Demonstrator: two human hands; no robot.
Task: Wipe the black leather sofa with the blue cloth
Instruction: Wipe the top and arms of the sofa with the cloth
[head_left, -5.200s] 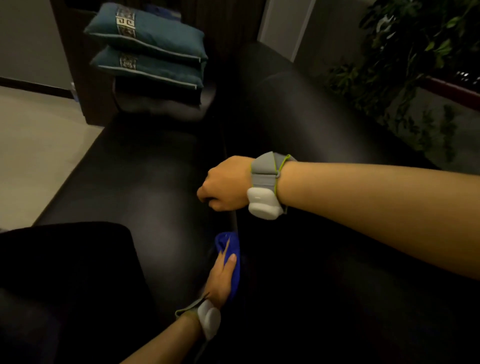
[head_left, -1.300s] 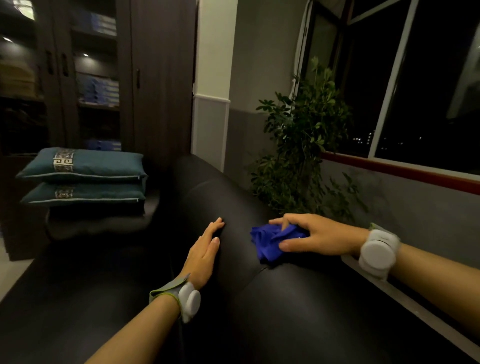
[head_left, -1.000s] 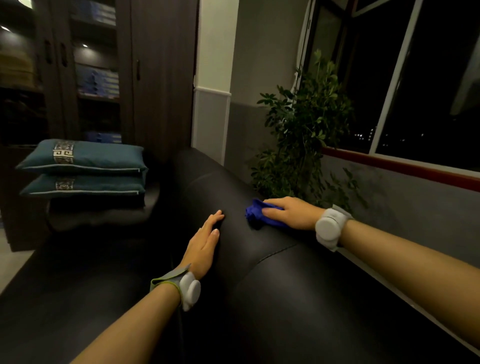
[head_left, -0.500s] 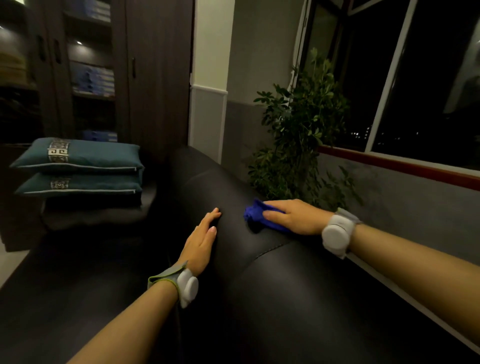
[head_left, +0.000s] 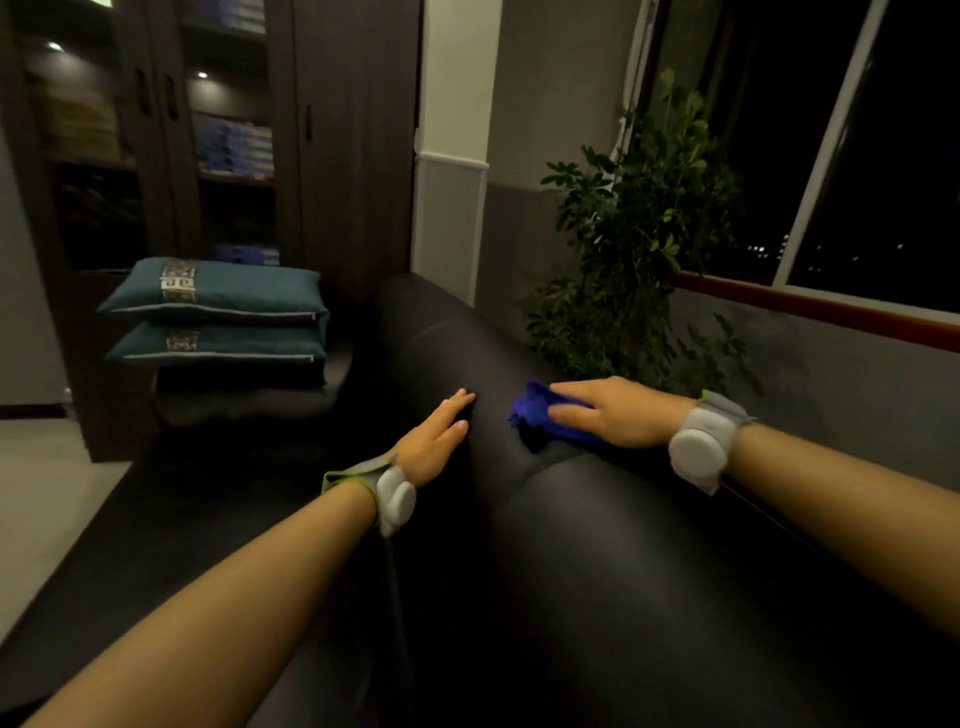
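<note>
Dim sofa (head_left: 597, 545) back: right hand (head_left: 615, 415) seemingly flat on cloth (head_left: 530, 410); left hand (head_left: 434, 441) flat.

One black leather sofa (head_left: 597, 571) and one crumpled blue cloth (head_left: 535, 410) are showing. Two teal rectangular cushions (head_left: 218, 293) are sitting stacked, and one leafy green plant (head_left: 634, 249) is standing.

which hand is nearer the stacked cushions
Left. The left hand rests flat on the sofa backrest's front, on the side toward the cushions. The right hand presses the cloth on the backrest's top, farther away.
</note>
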